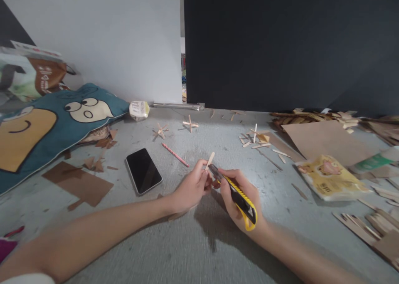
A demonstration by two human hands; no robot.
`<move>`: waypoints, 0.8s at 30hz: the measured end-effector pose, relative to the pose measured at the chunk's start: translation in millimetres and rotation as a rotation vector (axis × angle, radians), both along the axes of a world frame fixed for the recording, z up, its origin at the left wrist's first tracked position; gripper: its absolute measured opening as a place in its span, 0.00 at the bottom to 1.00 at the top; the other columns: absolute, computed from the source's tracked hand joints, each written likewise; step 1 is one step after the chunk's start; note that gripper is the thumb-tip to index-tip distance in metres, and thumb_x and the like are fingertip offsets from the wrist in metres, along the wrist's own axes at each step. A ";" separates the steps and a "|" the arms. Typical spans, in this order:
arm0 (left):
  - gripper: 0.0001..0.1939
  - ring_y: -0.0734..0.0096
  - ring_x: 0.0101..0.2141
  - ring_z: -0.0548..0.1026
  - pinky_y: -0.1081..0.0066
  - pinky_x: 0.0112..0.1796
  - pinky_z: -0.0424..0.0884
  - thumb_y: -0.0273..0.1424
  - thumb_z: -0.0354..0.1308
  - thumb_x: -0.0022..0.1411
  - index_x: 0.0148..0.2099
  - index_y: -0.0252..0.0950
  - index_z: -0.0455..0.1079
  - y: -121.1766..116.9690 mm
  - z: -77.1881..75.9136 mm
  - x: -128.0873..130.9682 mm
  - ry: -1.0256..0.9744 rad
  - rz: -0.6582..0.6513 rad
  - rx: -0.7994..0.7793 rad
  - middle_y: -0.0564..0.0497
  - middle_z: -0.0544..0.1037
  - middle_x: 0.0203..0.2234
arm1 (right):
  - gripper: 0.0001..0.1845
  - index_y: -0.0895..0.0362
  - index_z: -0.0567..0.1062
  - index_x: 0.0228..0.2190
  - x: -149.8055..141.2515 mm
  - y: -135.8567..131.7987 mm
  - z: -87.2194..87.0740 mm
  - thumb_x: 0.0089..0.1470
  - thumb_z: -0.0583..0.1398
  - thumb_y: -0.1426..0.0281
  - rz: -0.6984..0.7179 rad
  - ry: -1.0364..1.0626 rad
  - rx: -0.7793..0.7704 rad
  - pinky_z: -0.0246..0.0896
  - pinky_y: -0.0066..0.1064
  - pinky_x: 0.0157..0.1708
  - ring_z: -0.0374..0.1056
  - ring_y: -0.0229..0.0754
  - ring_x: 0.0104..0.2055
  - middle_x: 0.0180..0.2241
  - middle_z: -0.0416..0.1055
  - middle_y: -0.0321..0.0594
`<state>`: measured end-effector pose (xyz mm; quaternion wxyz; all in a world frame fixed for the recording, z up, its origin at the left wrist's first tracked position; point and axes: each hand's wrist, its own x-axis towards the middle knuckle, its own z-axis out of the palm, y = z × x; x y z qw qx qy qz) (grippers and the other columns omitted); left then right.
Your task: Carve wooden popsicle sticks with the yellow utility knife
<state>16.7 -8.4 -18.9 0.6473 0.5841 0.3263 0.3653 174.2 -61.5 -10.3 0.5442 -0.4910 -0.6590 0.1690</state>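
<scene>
My left hand (190, 188) pinches a small wooden ice-cream stick (210, 159), which points up and away from me. My right hand (241, 194) grips a yellow and black utility knife (239, 197). The knife's blade end rests against the lower part of the stick, right between both hands. Both hands hover just above the grey floor (199, 242) in the middle of the view.
A black phone (143, 170) lies left of my hands, a pink pencil (175, 154) beyond it. Small stick crosses (190, 124), loose sticks (260, 144), cardboard pieces (79, 184), a yellow packet (332, 178) and a blue cushion (46, 126) surround the spot.
</scene>
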 end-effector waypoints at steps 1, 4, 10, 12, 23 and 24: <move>0.21 0.75 0.27 0.62 0.75 0.27 0.57 0.53 0.52 0.73 0.50 0.40 0.60 0.3 0.6 -0.2 -0.001 -0.007 -0.010 0.58 0.64 0.28 | 0.09 0.54 0.74 0.43 1.0 0.2 0.4 0.69 0.57 0.63 -0.004 0.021 -0.018 0.70 0.28 0.26 0.77 0.39 0.26 0.29 0.81 0.38; 0.21 0.77 0.25 0.58 0.75 0.26 0.54 0.52 0.54 0.72 0.48 0.40 0.60 3.2 2.7 -1.3 -0.044 -0.077 -0.043 0.60 0.60 0.27 | 0.12 0.54 0.75 0.41 5.2 1.3 2.7 0.69 0.57 0.59 0.024 0.134 -0.071 0.71 0.28 0.26 0.78 0.41 0.27 0.27 0.81 0.38; 0.17 0.81 0.21 0.54 0.73 0.24 0.49 0.48 0.49 0.76 0.43 0.39 0.59 7.1 9.1 -2.9 -0.086 -0.163 -0.101 0.60 0.57 0.26 | 0.16 0.53 0.77 0.38 10.0 5.6 6.1 0.66 0.59 0.55 0.064 0.320 -0.153 0.74 0.31 0.29 0.78 0.43 0.28 0.25 0.79 0.37; 0.17 0.81 0.20 0.53 0.73 0.24 0.48 0.47 0.49 0.76 0.43 0.38 0.59 6.8 11.1 -2.9 -0.083 -0.155 -0.115 0.61 0.56 0.25 | 0.16 0.53 0.78 0.38 10.4 6.9 5.1 0.66 0.60 0.54 0.075 0.360 -0.179 0.74 0.32 0.30 0.79 0.44 0.28 0.26 0.80 0.38; 0.16 0.82 0.18 0.49 0.72 0.23 0.44 0.45 0.52 0.74 0.40 0.39 0.59 10.9 8.3 -4.0 -0.069 -0.149 -0.172 0.63 0.51 0.22 | 0.17 0.54 0.78 0.37 10.2 9.4 2.3 0.63 0.62 0.53 0.120 0.518 -0.290 0.77 0.37 0.33 0.80 0.45 0.29 0.28 0.82 0.41; 0.16 0.82 0.18 0.49 0.72 0.23 0.43 0.45 0.52 0.74 0.39 0.39 0.58 11.1 9.0 -3.6 -0.069 -0.144 -0.177 0.63 0.51 0.22 | 0.17 0.54 0.78 0.37 9.8 10.2 2.1 0.62 0.63 0.53 0.120 0.534 -0.295 0.77 0.37 0.34 0.80 0.45 0.29 0.29 0.82 0.41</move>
